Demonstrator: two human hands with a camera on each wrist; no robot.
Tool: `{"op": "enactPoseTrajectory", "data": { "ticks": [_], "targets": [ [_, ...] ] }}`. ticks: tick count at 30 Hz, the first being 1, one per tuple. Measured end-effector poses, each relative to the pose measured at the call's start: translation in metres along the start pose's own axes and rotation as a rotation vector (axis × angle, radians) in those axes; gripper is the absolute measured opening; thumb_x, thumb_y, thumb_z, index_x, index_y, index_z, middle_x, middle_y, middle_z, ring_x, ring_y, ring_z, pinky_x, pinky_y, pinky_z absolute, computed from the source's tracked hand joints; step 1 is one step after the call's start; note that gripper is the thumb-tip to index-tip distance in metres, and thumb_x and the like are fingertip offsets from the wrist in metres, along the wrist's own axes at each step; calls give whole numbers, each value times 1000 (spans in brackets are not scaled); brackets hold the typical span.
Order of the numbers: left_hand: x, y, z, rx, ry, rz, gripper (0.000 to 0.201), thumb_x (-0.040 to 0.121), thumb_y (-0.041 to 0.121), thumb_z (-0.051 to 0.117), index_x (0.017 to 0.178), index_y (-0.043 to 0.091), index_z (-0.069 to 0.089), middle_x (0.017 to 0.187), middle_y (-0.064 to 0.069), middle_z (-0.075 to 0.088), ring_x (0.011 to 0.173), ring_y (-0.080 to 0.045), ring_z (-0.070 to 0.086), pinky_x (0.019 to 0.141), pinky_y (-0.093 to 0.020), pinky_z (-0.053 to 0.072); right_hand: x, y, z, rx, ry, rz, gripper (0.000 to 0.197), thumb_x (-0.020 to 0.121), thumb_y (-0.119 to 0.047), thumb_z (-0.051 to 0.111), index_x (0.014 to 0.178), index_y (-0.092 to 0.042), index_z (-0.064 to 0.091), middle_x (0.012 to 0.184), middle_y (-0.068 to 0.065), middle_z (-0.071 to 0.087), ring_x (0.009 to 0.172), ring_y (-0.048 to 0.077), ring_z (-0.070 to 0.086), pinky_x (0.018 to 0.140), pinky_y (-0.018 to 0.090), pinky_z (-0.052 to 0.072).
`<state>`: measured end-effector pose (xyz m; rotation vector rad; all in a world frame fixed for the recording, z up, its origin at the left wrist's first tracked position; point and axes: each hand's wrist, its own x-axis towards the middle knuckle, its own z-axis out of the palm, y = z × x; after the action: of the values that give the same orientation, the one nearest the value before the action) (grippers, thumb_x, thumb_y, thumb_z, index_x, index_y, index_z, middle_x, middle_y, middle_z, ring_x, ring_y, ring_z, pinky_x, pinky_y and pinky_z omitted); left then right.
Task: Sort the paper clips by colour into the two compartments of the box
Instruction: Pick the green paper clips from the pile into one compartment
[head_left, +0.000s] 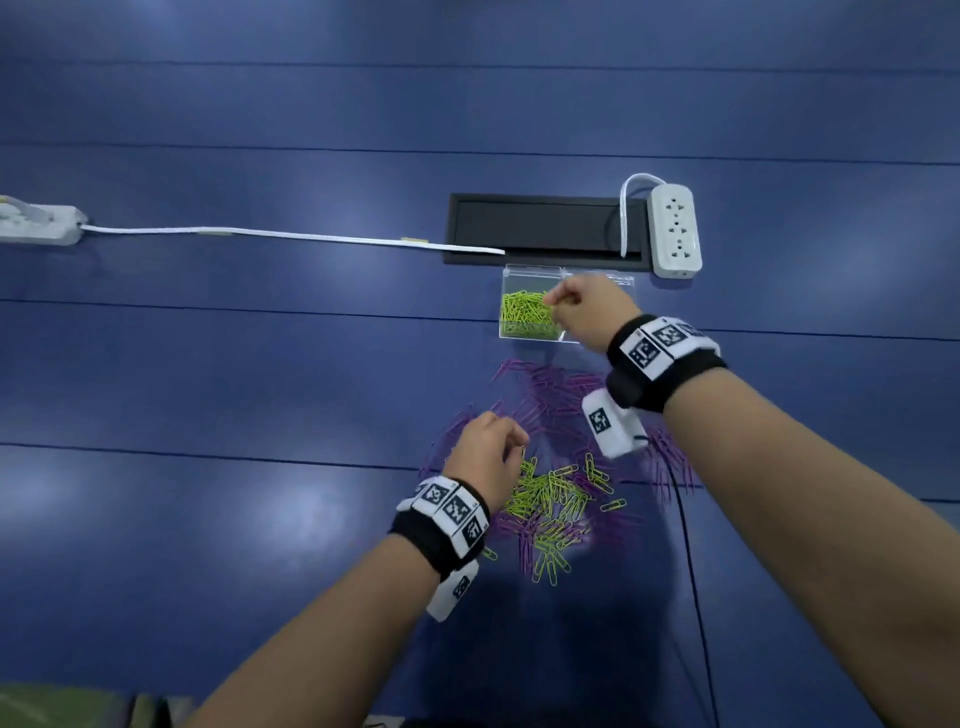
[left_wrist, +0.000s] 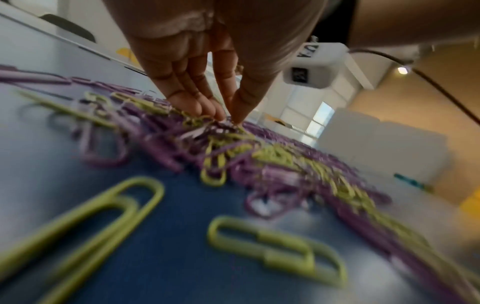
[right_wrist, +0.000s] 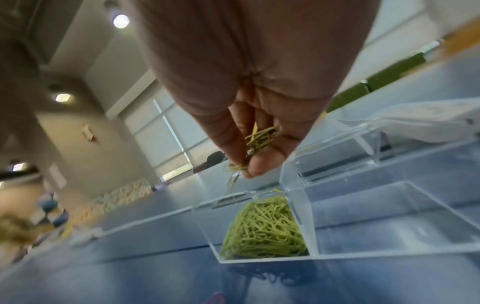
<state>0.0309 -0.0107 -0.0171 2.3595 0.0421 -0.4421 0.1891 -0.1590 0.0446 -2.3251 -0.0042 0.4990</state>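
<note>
A clear two-compartment box (head_left: 530, 335) (right_wrist: 298, 201) stands on the blue table. Its left compartment holds a heap of green clips (head_left: 524, 312) (right_wrist: 265, 228); the right compartment (right_wrist: 389, 226) looks empty. My right hand (head_left: 582, 306) (right_wrist: 246, 164) hovers over the left compartment and pinches a small bunch of green clips (right_wrist: 257, 139), some dangling down. Nearer me lies a mixed pile of purple clips (head_left: 540, 395) (left_wrist: 166, 148) and green clips (head_left: 550, 499) (left_wrist: 280, 156). My left hand (head_left: 488, 452) (left_wrist: 228, 117) reaches into the pile, fingertips pinching at clips there.
A black recessed cable tray (head_left: 545, 228) lies just behind the box. A white power strip (head_left: 675, 228) sits at its right end, another (head_left: 36, 223) at far left with a white cable (head_left: 291, 236). A thin black wire (head_left: 691, 545) runs along the right side.
</note>
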Motion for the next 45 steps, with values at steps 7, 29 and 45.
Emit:
{"op": "enactPoseTrajectory", "data": {
  "ticks": [7, 29, 45],
  "targets": [
    [-17, -16, 10, 129, -28, 130, 26, 94, 20, 53, 118, 16, 61, 110, 0, 53, 110, -16, 44, 102, -29, 38, 16, -20, 15, -288, -1, -86, 38, 87, -2, 40, 111, -17, 65, 119, 6, 64, 111, 24, 58, 94, 29, 45],
    [-17, -20, 6, 331, -62, 220, 24, 98, 15, 42, 112, 13, 61, 109, -5, 52, 108, -22, 41, 96, -31, 37, -114, 91, 64, -313, -138, -145, 7, 84, -18, 64, 89, -13, 64, 97, 3, 54, 99, 20, 51, 91, 34, 44],
    [-11, -11, -10, -893, 164, -401, 34, 83, -9, 30, 80, 7, 60, 66, -5, 51, 54, -12, 44, 43, -18, 36, -120, 61, 89, -416, -202, -241, 28, 90, -23, 57, 114, -9, 60, 114, 8, 52, 116, 24, 43, 100, 36, 40]
  ]
}}
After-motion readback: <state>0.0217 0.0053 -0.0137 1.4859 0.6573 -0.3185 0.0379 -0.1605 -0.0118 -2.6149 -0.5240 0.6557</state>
